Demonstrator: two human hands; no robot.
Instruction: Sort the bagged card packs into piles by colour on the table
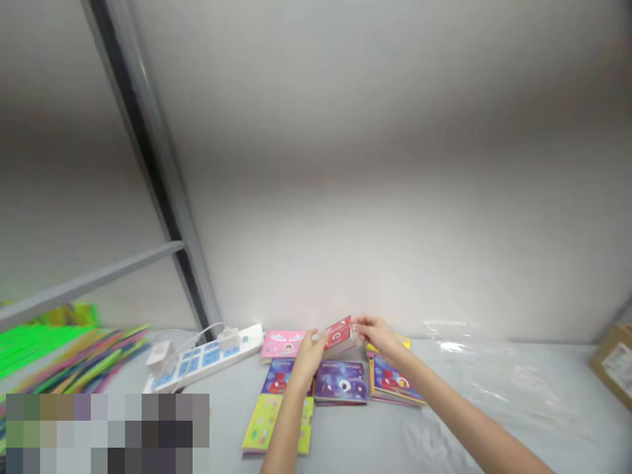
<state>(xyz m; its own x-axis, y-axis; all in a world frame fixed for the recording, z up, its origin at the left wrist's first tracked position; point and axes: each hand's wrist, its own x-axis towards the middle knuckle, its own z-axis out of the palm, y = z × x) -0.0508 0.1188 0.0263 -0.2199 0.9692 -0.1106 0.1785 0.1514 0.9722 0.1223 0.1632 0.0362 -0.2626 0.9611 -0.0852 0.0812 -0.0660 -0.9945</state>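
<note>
A small red booklet point(338, 334), tilted, is held up above the other booklets. My left hand point(312, 355) grips its left side, thumb and fingers closed on it. At its right edge, the fingers of my right hand point(376, 333) are pinched together; something clear and shiny shows by the fingertips, too blurred to name. Just below lies a purple booklet stack point(342, 383). A pink booklet point(282, 345) is at the back left, with a blue and red booklet point(277, 375) and a yellow-green one point(274, 424) in front. Under my right forearm sits another blue stack point(390, 374).
A white power strip point(202, 362) with plugged-in chargers lies at the left, beside a metal frame post point(162, 171). Colourful strips point(83, 362) are further left. Clear plastic wrap point(503, 368) spreads at the right, near a cardboard box point(616, 362).
</note>
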